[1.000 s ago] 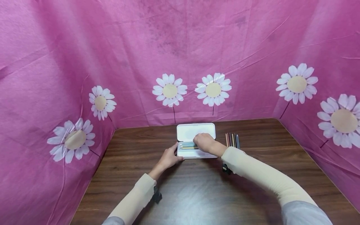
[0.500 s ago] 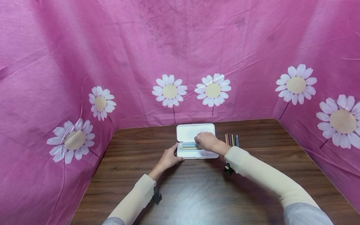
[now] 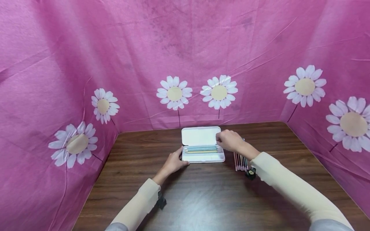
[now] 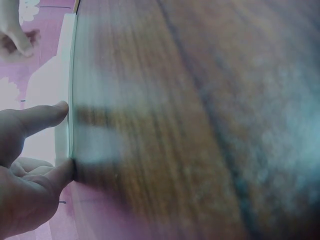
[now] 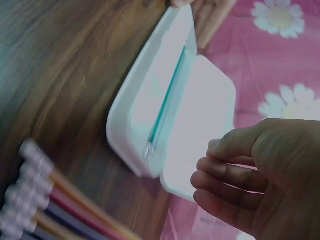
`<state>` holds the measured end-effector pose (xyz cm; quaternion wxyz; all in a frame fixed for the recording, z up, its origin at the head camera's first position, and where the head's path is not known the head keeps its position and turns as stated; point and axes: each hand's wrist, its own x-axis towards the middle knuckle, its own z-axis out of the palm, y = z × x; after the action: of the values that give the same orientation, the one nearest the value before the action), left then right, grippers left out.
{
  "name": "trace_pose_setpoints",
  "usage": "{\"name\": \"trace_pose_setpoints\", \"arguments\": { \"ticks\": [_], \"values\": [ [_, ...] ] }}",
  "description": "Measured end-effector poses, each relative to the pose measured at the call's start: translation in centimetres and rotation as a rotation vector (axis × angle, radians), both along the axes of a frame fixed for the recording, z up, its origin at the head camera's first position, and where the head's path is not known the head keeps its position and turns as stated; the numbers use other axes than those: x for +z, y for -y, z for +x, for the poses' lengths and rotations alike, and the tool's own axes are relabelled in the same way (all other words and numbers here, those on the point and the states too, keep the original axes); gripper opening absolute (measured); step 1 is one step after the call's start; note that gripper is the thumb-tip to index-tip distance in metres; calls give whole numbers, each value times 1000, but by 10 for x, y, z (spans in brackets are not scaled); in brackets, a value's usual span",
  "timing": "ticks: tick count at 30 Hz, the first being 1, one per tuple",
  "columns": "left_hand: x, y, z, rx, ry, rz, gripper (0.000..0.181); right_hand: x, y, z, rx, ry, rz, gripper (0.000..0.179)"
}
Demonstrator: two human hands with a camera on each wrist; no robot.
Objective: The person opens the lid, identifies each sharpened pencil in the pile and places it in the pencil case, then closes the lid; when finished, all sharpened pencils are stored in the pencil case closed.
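Note:
An open white pencil case lies near the back of the table with its lid folded back. Several bluish and yellow pencils lie lengthwise inside; a green one shows clearly in the right wrist view. My left hand holds the case's left end between thumb and fingers, with two fingertips at its edge in the left wrist view. Above the case's right end is my right hand, its fingers loosely curled with nothing visible in them. Beneath the right wrist lie more pencils, partly hidden.
The brown wooden table carries the case and the row of loose pencils to its right, their pale ends toward me. A pink cloth printed with daisies hangs around the table's back and sides.
My right hand has moved right, from over the pencils inside the case to beyond its right end, uncovering them. The left hand has stayed on the case.

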<state>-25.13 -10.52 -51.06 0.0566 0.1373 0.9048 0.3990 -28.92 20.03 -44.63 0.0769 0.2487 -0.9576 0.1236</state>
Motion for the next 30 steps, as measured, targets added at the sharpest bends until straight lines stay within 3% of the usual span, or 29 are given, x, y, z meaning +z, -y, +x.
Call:
{"name": "trace_pose_setpoints", "arguments": {
  "ticks": [8,15,20,25,30],
  "values": [
    [0,0,-2,-4,-2,-2,91,0,-57,14,-167,53,-39,8],
    [-1,0,-2,-6,-3,-11,91,-23,-97,25,-272,147,-20,17],
    [-2,0,-1,-7,-8,-9,91,-39,-110,32,-305,224,-27,20],
    [-1,0,-1,-4,-6,-12,91,-45,-113,37,-330,228,-58,20],
    [-2,0,0,-7,-5,-8,90,-59,-121,30,-364,237,-80,21]
  ]
}}
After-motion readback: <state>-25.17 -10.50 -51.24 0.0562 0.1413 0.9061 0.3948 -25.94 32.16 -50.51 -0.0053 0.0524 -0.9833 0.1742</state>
